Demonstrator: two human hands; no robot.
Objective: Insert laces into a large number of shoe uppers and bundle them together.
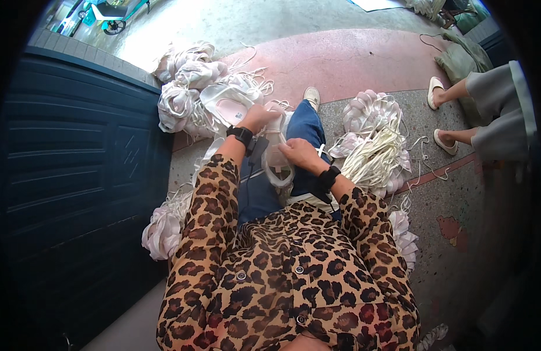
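Observation:
A pale, whitish shoe upper [276,157] hangs over my lap, its open rounded end toward me. My left hand [260,119] is closed on its far end, and those fingertips are partly hidden by the upper. My right hand [302,155] pinches the upper's right edge with thumb and fingers; whether a lace is also caught there I cannot make out. Just left of my left hand lies another white upper [228,106] with a pink inside, on top of a heap of bundled uppers [188,79] with trailing laces.
Right of my knee stands a fanned bundle of uppers [370,111] with cream laces [373,158] spilling over it. More uppers [164,231] lie by the dark blue door [83,152] at left. Another person's legs [457,93] are at right, near a sack [464,57]. A scooter [114,17] is outside.

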